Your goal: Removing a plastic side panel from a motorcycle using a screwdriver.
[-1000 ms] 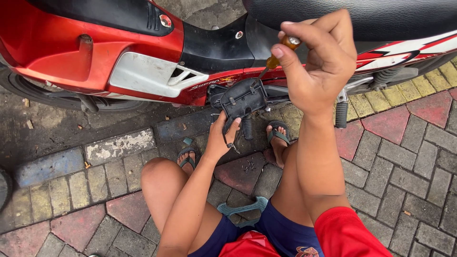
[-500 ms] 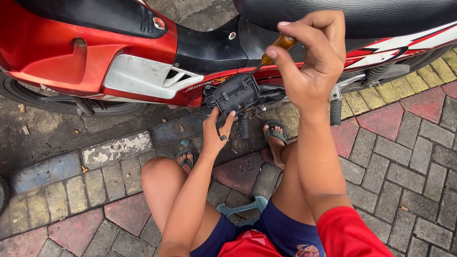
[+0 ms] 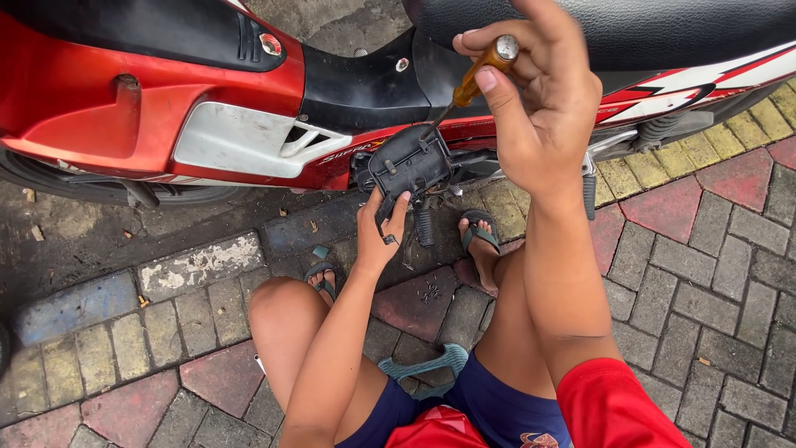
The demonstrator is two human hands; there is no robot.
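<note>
Right hand (image 3: 543,124) grips orange-handled screwdriver (image 3: 473,79), tip angled toward 7 o'clock into black cover (image 3: 410,162). Left hand (image 3: 380,236) holds cover's lower edge on red motorcycle (image 3: 108,108).

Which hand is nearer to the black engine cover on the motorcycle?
Left. The left hand touches the black cover at its lower edge; the right hand is up and right of it, holding a screwdriver.

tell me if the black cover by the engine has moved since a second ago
Cannot tell. The black cover sits against the same spot on the red motorcycle, left hand under it; its small shift in frame matches the camera's.
</note>
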